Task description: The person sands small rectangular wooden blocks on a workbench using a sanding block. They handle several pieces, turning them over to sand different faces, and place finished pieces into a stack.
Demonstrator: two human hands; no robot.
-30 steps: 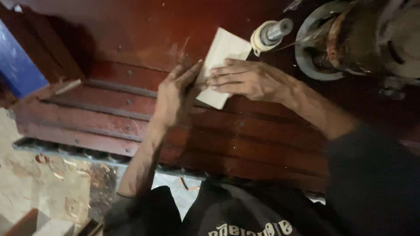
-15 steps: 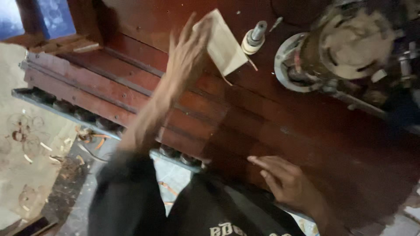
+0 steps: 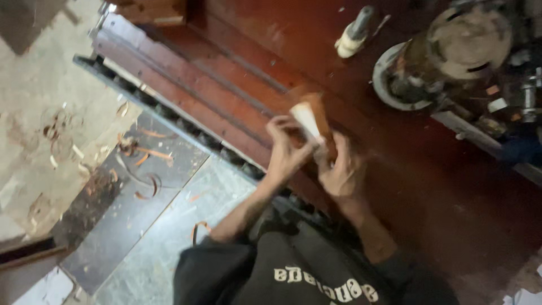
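Both the left hand (image 3: 285, 151) and right hand (image 3: 339, 169) were closed on a folded sheet of sandpaper (image 3: 307, 120) held just above the red-brown moulded wood panel (image 3: 214, 79); a tighter, flatter fold would serve better

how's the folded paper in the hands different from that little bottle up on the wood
The folded sheet is flat, pale with a brown side, and held up between the left hand and right hand. The small bottle is rounded with a dark cap, lying untouched on the red-brown wood panel. Both are light-coloured and small.
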